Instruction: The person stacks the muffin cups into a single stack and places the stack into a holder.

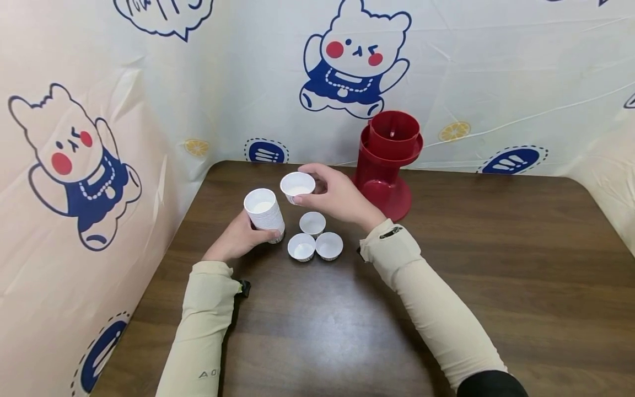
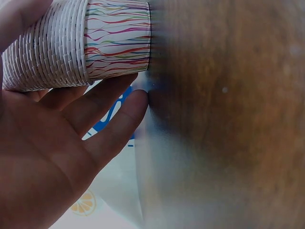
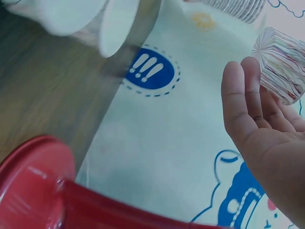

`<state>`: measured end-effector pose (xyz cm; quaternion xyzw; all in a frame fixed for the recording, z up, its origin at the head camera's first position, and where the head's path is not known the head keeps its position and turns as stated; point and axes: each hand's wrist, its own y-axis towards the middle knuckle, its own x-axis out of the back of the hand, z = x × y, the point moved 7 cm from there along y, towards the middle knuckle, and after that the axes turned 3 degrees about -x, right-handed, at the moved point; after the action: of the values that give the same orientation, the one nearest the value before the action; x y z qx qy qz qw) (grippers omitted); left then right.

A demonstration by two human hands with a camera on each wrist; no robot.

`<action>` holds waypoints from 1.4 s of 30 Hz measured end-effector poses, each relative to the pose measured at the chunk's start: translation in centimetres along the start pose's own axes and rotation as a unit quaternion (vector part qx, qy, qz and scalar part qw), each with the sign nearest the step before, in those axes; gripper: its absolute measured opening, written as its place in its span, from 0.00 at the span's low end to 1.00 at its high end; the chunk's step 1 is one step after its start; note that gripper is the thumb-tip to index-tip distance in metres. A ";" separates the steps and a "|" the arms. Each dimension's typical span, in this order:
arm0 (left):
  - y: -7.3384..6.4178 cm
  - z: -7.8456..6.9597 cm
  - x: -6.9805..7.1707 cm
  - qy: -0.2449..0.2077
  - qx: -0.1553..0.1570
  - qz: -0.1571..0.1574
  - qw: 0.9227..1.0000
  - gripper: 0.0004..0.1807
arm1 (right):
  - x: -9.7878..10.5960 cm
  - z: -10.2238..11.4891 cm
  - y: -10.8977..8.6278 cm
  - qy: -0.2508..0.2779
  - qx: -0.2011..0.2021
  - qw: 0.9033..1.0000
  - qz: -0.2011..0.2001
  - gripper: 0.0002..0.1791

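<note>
- Pinching, with the fingers (image 3: 233, 93) of the right hand (image 1: 342, 196) parted just enough to take one round white paper cup with coloured wavy lines (image 1: 297, 183); raised mouth up, above centre of the frame, thumb on the near side, probably to keep the rim level and the inside untouched.
- Gripping, with the left hand (image 1: 237, 238), a tall stack of nested white paper cups (image 1: 267, 212), left of centre; thumb and fingers spread wide round opposite sides, two of the lower fingers nearly straight, likely to steady the whole column. Tilted slightly in the head view; hard to judge if touching the worktop (image 1: 471, 275).
- Standing mouth up just below the raised cup: three matching white paper cups (image 1: 312, 223) (image 1: 301, 249) (image 1: 329, 248) in a tight triangle, perhaps kept close for easy reach from either side.
- Set farther back, upper right of centre: a glossy red two-tiered stand with a round base (image 1: 381, 171), seemingly placed there to leave working room in front.
- Hung behind and at left: a pale cartoon-printed cloth (image 1: 248, 82), perhaps for screening the surroundings.
</note>
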<state>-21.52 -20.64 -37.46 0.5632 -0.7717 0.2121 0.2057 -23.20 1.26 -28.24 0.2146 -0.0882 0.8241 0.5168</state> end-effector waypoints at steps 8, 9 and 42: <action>0.1 0.0 0.0 0.004 -0.019 0.008 1.000 0.44 | -1.7 1.5 1.1 0.026 0.002 1.000 0.011 0.34; 0.1 0.0 0.0 0.004 -0.019 0.008 1.000 0.44 | -2.0 1.5 1.3 0.024 0.000 1.000 0.013 0.34; 0.1 0.0 0.1 -0.001 -0.023 0.014 1.000 0.45 | -6.0 3.4 3.5 -0.018 0.024 0.999 0.044 0.30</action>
<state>-21.61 -20.74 -37.44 0.5475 -0.7845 0.1964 0.2149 -23.23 -6.46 -27.63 0.2382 -0.0868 0.8437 0.4732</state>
